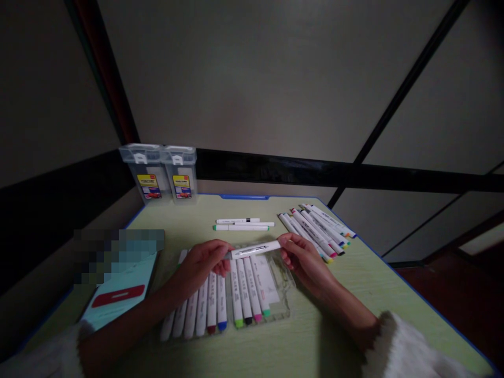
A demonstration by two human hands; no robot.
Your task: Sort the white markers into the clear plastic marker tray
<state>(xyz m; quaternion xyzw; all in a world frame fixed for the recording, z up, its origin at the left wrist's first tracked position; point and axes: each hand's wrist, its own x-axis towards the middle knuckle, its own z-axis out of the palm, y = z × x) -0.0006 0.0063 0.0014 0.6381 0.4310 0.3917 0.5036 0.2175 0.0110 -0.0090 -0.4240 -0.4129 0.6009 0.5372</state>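
- A clear plastic tray (281, 316) lies on the pale green table (299, 346), holding a row of white markers with coloured ends (212, 304).
- A flat turquoise item with a red patch (137, 275) lies left of the tray.
- Above the tray, the left hand (207, 260) pinches the grey end of a white, black-printed marker (255, 250); the right hand (305, 260) pinches its other end between thumb and fingers.
- To the right, more white markers (315, 231) lie in a slanted group.
- Beyond the tray lie three loose white markers (246, 226).
- Two clear lidded plastic boxes (181, 176) stand upright at the far left.
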